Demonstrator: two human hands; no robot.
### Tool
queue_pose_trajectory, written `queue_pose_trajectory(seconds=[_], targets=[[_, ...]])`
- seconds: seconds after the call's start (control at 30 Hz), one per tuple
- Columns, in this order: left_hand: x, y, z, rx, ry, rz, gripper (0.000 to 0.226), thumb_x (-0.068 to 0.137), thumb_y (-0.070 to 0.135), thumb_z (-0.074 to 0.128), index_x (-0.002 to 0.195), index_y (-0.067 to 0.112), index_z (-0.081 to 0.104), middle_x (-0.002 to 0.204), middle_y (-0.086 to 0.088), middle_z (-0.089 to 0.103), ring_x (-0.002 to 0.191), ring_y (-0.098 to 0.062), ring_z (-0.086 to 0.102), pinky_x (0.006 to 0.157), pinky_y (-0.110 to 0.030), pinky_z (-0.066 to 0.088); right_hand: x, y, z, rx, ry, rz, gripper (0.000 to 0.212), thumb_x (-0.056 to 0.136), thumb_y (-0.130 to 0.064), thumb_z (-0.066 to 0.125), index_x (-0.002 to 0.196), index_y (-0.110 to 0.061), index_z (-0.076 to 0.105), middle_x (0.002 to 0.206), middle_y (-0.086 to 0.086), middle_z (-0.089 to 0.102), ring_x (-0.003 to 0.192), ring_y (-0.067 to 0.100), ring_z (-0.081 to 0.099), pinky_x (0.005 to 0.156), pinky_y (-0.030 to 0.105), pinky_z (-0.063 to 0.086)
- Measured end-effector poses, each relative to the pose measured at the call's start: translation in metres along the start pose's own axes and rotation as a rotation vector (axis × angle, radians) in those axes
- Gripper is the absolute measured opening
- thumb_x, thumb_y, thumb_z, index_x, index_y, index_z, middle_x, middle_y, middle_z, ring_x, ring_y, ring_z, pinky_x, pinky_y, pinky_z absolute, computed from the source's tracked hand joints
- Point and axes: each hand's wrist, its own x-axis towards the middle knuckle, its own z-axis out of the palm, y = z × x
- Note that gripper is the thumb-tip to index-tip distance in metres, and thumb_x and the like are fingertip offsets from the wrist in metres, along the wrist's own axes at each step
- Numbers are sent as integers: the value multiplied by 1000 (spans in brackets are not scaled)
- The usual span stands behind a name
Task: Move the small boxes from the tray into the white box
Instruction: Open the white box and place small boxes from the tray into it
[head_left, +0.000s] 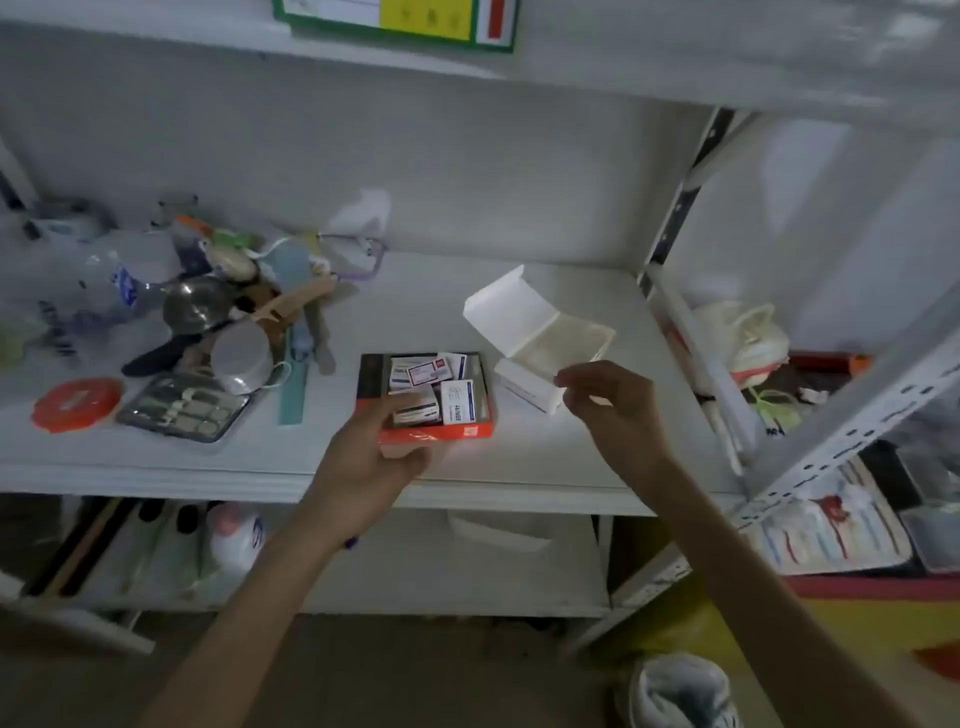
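An orange tray (470, 432) sits near the shelf's front edge and holds several small white boxes (457, 402) with blue and red print. My left hand (371, 457) grips the tray's front left corner, thumb over the rim. To the tray's right stands the white box (563, 345), open, with its lid tilted up and back. My right hand (610, 402) pinches one end of a small white box (524, 387), which hangs just in front of the white box.
Clutter fills the shelf's left part: a round orange lid (78, 404), a grey tray of tools (184, 410), a metal cup (241, 358) and a plastic bottle (122, 283). A metal upright (670, 228) bounds the shelf at the right, with shoes beyond it.
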Motion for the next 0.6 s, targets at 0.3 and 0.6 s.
queue_pose_trajectory(seconds=[0.3,0.6], targets=[[57,-6,-18,46,52,-26,48,68,30,82,93,49,46,97,26,57,93,3,55,72,-2,45,62,21,-16,-946,-237,-146,54,77,11,59,127,-9,55,138,10,52,130,27,45,106,32,32],[56,-31,-8,-13,-69,-140,58,74,40,74,119,42,37,98,31,56,89,12,54,68,-3,38,67,32,-6,-975,-345,-266,18,87,-14,64,103,-9,70,111,9,72,112,29,59,103,28,25]])
